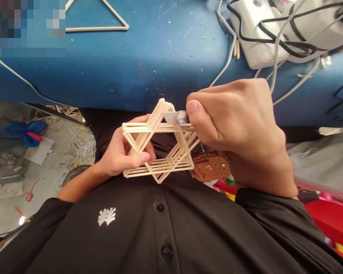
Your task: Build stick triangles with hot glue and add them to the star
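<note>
A star-shaped frame (pixel 171 164) of thin pale wooden sticks, stacked in layers, is held up over my lap. My left hand (pixel 128 154) grips its left side, thumb on the near face and fingers behind. In my right hand (pixel 231 118) is a utility knife (pixel 177 117), its handle hidden in the fist. The short silver blade points left and lies at the upper part of the star, inside the top point. Whether the blade touches the sticks I cannot tell.
On the blue table (pixel 165 68) lies a triangle of sticks (pixel 97 29) at the back left. A white power strip (pixel 257 34) with tangled cables sits at the back right. A brown patterned pouch (pixel 210 166) is below my right hand. Scraps litter the floor (pixel 60 140).
</note>
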The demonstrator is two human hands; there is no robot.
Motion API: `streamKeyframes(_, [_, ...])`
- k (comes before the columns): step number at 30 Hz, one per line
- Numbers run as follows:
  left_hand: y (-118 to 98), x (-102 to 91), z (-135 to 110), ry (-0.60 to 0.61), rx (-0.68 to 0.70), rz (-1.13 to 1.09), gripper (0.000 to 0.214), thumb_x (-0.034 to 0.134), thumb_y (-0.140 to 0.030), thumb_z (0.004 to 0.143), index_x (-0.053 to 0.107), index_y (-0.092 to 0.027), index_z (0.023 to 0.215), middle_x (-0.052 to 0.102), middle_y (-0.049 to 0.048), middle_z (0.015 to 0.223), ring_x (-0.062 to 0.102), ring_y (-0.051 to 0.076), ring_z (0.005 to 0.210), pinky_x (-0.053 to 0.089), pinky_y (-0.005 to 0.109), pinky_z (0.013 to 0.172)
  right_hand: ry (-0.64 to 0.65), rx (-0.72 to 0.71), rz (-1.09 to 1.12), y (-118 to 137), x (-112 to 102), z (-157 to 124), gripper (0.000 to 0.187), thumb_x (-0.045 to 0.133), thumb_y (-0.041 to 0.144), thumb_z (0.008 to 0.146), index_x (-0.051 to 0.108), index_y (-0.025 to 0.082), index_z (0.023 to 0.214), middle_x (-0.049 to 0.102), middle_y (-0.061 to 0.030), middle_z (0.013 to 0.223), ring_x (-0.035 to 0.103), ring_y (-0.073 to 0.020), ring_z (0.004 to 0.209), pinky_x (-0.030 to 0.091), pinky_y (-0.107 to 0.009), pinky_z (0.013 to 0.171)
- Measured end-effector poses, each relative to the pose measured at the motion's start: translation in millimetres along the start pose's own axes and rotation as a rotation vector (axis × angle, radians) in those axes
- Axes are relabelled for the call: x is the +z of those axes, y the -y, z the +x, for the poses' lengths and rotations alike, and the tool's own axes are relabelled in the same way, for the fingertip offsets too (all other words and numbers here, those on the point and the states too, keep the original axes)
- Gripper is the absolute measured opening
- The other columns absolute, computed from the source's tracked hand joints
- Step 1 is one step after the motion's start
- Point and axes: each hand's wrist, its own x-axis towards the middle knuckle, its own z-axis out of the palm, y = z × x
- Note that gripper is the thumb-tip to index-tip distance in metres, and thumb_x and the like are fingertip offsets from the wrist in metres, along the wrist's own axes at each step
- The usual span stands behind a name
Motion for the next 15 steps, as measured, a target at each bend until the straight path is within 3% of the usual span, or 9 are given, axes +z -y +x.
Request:
streamKeyframes(9, [-1.9,2.9,0.4,-0.019,-0.039,0.064,0.085,0.095,-0.042,0.08,0.056,-0.021,0.152,0.08,0.0015,0.076,0.073,0.023,0.061,0.058,0.032,0.059,0.008,0.024,-0.012,0.6,-0.2,-4.5,0.05,0.04,0.043,0.106,0.045,0.02,0.062,0.04,-0.0032,0.059,0.027,-0.0122,0.055,0.015,-0.038,0.068])
streamKeyframes(15, [-1.9,5.2,-0.2,-0.012,-0.025,0.063,0.085,0.094,-0.037,0.081,0.054,-0.021,0.153,0.08,0.001,0.078,0.073,0.021,0.062,0.058,0.031,0.061,0.0,0.053,0.008,4.9,0.1,-3.1,0.049,0.036,0.047,0.101,0.034,0.02,0.061,0.038,-0.0031,0.057,0.015,-0.0118,0.058,0.012,-0.038,0.068])
